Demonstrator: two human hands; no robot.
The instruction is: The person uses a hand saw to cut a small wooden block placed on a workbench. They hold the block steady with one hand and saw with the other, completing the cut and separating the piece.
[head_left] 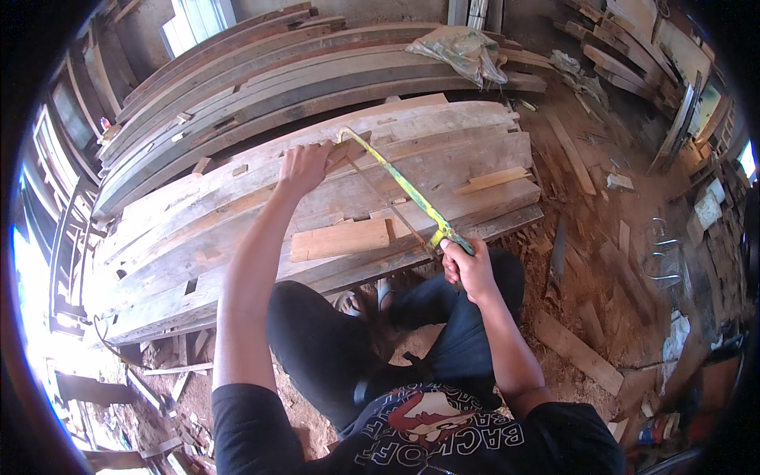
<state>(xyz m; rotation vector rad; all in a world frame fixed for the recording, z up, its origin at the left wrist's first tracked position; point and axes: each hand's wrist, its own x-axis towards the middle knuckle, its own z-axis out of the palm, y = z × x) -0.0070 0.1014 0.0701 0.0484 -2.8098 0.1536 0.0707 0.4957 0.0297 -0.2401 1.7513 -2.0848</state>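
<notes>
My right hand (467, 265) is closed round the handle of a hacksaw (408, 186) with a yellow-green bowed frame. Its thin blade slants from the handle up to the far left. At the saw's far end, a small piece of wood (353, 147) shows between frame and blade. My left hand (305, 166) presses on that wood with fingers bent over it; its underside is hidden. Beneath lie broad, thick planks (317, 202) with cut slots. A short, lighter board (340, 240) rests on them between my arms.
Long stacked beams (277, 87) run behind the planks, with a crumpled plastic sheet (463, 54) on top. A thin wood strip (492, 180) lies at the planks' right. Sawdust and offcuts (582, 348) cover the floor, where a handsaw blade (558, 249) also shows.
</notes>
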